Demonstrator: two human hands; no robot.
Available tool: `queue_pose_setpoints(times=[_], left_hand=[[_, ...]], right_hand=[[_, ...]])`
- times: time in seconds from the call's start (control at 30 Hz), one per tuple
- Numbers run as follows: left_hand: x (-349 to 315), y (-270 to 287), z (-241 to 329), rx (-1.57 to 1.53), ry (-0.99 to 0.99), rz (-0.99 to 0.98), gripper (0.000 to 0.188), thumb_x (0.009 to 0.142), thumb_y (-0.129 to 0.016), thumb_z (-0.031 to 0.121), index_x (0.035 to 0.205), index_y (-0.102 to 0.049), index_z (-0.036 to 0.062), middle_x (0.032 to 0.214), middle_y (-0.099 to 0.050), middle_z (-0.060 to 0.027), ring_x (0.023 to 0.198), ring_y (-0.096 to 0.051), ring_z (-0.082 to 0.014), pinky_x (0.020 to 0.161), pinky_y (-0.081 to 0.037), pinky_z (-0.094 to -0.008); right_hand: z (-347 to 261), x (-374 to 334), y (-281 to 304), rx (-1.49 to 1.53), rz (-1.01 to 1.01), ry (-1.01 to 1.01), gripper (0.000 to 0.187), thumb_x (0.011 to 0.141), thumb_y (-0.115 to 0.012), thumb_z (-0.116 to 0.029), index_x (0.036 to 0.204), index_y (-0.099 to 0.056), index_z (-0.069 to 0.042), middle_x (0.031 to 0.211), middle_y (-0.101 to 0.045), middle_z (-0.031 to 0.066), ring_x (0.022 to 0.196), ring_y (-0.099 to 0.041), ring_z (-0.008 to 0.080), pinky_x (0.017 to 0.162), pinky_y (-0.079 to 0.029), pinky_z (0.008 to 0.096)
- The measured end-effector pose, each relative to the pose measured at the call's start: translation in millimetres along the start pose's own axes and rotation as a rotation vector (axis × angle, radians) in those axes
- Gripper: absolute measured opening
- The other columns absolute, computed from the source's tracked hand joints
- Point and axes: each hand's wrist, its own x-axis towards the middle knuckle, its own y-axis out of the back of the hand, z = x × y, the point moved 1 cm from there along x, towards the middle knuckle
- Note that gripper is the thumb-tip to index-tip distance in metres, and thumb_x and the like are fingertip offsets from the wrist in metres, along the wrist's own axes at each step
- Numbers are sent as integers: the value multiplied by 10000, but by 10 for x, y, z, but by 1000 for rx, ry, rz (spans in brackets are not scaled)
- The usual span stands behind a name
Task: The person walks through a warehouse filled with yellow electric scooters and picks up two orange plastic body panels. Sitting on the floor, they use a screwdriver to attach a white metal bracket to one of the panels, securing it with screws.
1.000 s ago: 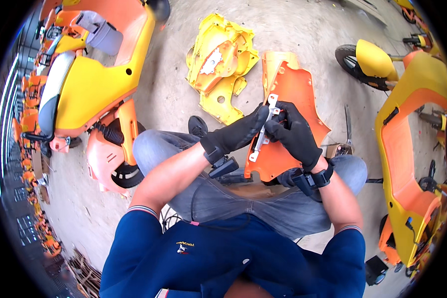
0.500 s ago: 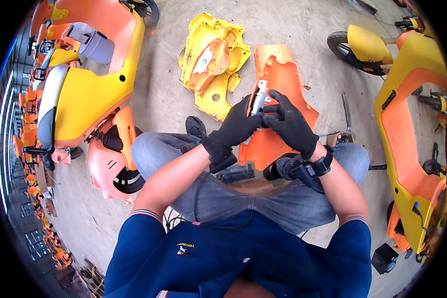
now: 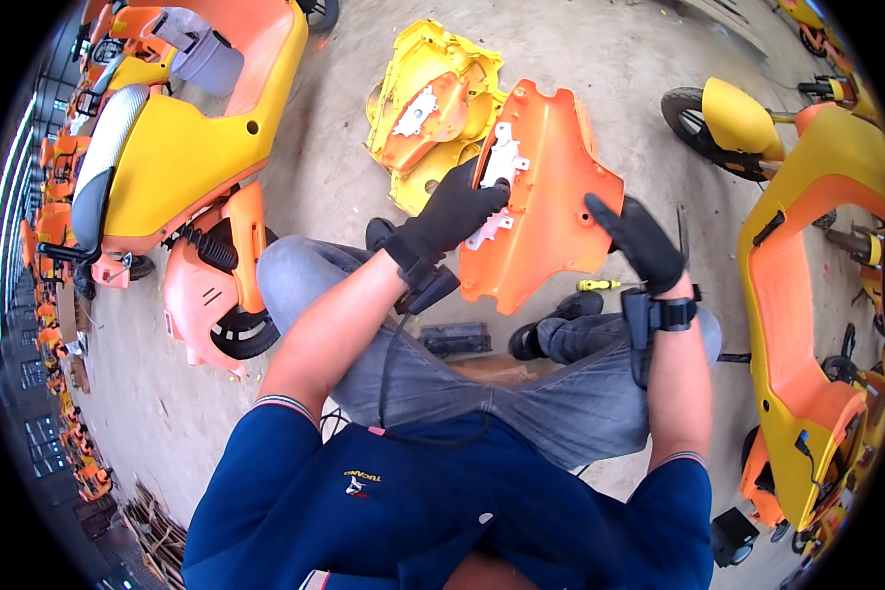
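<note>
Held in front of me is an orange plastic scooter panel (image 3: 546,197), tilted up off the floor, with a white bracket (image 3: 502,157) along its left side. My left hand (image 3: 452,211), in a black glove, grips the panel's left edge, its thumb over the middle of the bracket. The fingers behind the panel are hidden. My right hand (image 3: 641,244), gloved too, is beside the panel's right edge with fingers stretched out. Whether it touches the edge I cannot tell. Below the panel a yellow-handled screwdriver (image 3: 597,285) lies near my shoe.
Yellow body panels (image 3: 433,49), with an orange piece and another white bracket on them, lie beyond my left hand. Yellow-orange scooters stand at left (image 3: 182,197) and right (image 3: 777,256). A dark case (image 3: 454,338) rests between my legs. A grey bucket (image 3: 206,64) sits on the left scooter.
My right hand has left the bracket and moved to the panel's right side, its fingers now straight. The panel has been lifted and turned, showing more of the bracket and uncovering the screwdriver.
</note>
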Motion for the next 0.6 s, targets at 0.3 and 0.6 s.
queue_pose_setpoints(times=[0.3, 0.6], left_hand=[[17, 39, -30, -195, 150, -122, 450, 851, -707, 209, 1230, -582, 2, 969, -668, -48, 795, -618, -92, 709, -523, -271], [-12, -78, -169, -159, 49, -131, 417, 833, -751, 204, 1172, -608, 9, 1014, -674, -54, 830, -626, -94, 716, -527, -261]], right_hand=[[92, -4, -78, 132, -29, 5, 404, 938, -677, -306, 1204, -619, -9, 1027, -667, 10, 842, -611, 62, 693, -502, 238], [58, -11, 3, 27, 37, 4, 374, 942, -666, -286, 1175, -643, 5, 991, -675, 11, 836, -605, 76, 710, -491, 247]])
